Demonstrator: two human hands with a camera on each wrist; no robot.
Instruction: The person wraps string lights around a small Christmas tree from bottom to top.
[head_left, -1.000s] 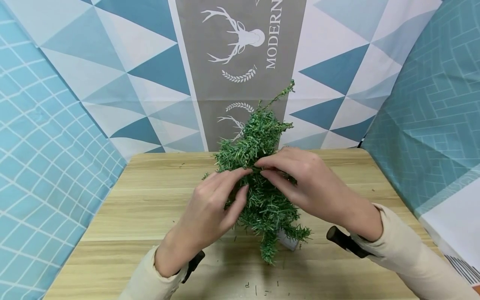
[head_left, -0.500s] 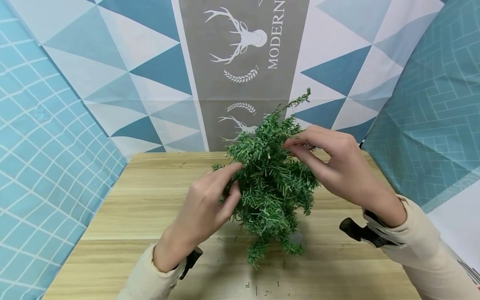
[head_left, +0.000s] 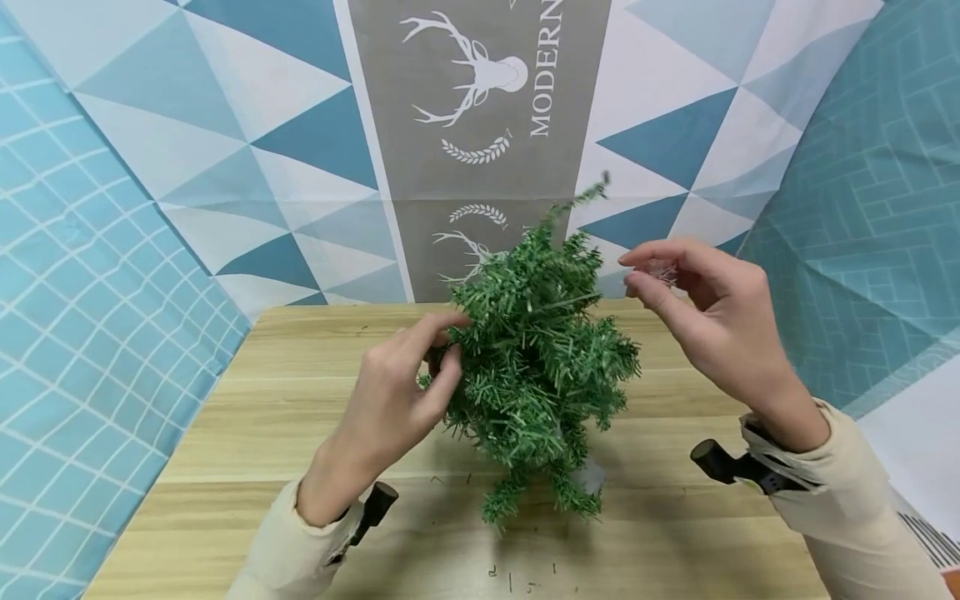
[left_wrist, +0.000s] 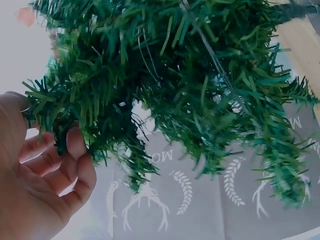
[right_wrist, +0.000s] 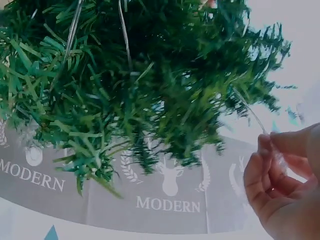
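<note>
A small artificial Christmas tree (head_left: 536, 367) with green tinsel needles stands tilted on the table, its thin top leaning to the right. My left hand (head_left: 401, 392) is at its left side, and in the left wrist view the thumb and fingers pinch a branch tip (left_wrist: 60, 107). To the right of the tree, my right hand (head_left: 712, 312) holds a small bunch of thin clear wire (head_left: 662, 271) between thumb and fingers. A strand of this wire (right_wrist: 252, 114) runs taut from the needles to the fingertips in the right wrist view. More strands (left_wrist: 212, 57) cross the branches.
A pale block-like base (head_left: 590, 477) shows under the tree's lower right. Tiny needle scraps (head_left: 510, 582) lie on the wooden table (head_left: 247, 433) near the front. Patterned cloth (head_left: 480, 100) hangs behind the table and along both sides.
My right hand has drawn away from the middle of the tree to the right, with clear wire in its fingers. The left hand has slid slightly left. The tree has turned and shifted right.
</note>
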